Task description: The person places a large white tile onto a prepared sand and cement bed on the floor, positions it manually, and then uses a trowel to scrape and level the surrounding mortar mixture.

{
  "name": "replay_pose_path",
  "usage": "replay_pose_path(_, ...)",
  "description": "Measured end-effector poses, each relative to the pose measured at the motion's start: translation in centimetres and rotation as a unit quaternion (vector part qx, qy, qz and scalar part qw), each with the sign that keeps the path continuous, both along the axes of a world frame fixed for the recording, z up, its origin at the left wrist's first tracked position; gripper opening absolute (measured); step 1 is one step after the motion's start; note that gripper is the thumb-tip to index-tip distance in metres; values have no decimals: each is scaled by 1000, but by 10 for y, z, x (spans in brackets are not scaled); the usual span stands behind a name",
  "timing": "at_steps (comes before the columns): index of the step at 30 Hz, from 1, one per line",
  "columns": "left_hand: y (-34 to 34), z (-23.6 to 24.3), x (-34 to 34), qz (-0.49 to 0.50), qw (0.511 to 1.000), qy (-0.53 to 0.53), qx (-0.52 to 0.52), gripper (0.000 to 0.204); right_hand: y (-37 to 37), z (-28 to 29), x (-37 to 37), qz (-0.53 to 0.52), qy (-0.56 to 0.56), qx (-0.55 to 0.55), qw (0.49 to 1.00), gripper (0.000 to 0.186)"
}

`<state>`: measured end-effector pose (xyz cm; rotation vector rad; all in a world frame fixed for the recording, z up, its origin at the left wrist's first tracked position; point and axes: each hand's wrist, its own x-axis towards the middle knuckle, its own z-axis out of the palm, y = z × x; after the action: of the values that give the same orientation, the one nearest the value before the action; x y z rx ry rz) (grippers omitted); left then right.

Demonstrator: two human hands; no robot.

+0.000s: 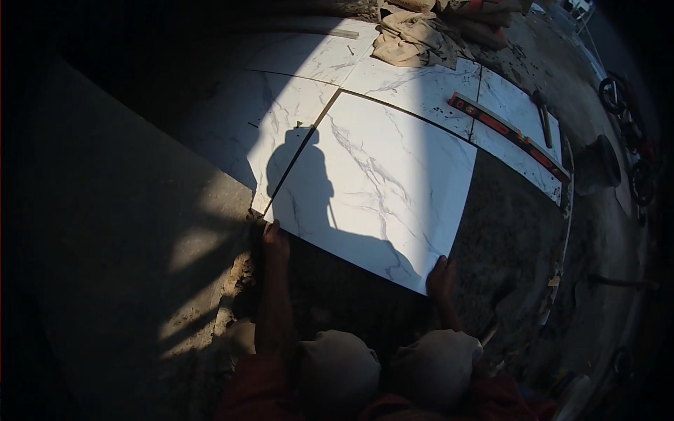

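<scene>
Bent knees (382, 368) sit lowest, and beyond them left hand (275, 242) and right hand (441, 277) each grip a near corner of the white marble tile (375, 182).

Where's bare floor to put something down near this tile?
Bare mortar bed right of the marble tile, below the red level. Grey slab beyond the left hand is open. Crowded at top: cloth pile, hammer.

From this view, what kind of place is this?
Probably a floor being tiled on a building site. Both hands, left hand and right hand, grip a white marble-look tile over a rough mortar bed, with a long spirit level on laid tiles.
</scene>
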<state>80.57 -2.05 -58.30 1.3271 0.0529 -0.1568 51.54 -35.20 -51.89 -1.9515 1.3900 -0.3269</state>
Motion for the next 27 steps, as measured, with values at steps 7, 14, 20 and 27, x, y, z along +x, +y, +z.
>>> replay_pose_path(7, -4, 6, 2, 52, 980, 186, -39, 14, -56, -5, -17, 185, 110, -5, 976, 38)
replay_pose_path(14, -5, 3, 6, 73, 985, 157, 15, 16, -71, 6, -10, 230, 126, 66, 963, 36)
replay_pose_path(20, 2, 5, 11, 91, 981, 170, 29, 17, -107, 5, 18, 177, 14, 27, 984, 37)
replay_pose_path(27, 0, 1, 13, 130, 971, 186, 72, 20, -143, -39, 33, 145, -36, 19, 989, 44)
